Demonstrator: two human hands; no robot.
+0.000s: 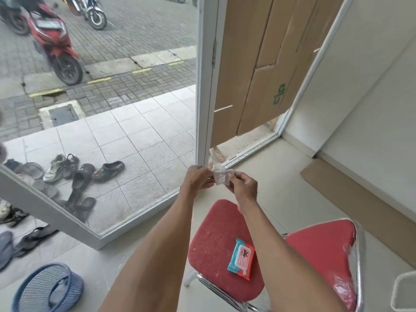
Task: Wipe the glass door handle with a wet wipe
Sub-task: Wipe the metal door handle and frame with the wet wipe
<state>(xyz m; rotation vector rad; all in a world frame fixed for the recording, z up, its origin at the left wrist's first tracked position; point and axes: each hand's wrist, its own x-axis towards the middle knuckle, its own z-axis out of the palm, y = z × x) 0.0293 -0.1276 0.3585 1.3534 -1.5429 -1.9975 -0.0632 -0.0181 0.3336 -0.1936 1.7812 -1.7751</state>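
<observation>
The pale tiled indoor floor carried a red padded chair with chrome legs, and a teal and pink wet wipe packet lay flat on its speckled seat. A flat brown cardboard sheet ran along the right wall, a blue woven basket sat at the lower left, and dark sandals lay near the open door
</observation>
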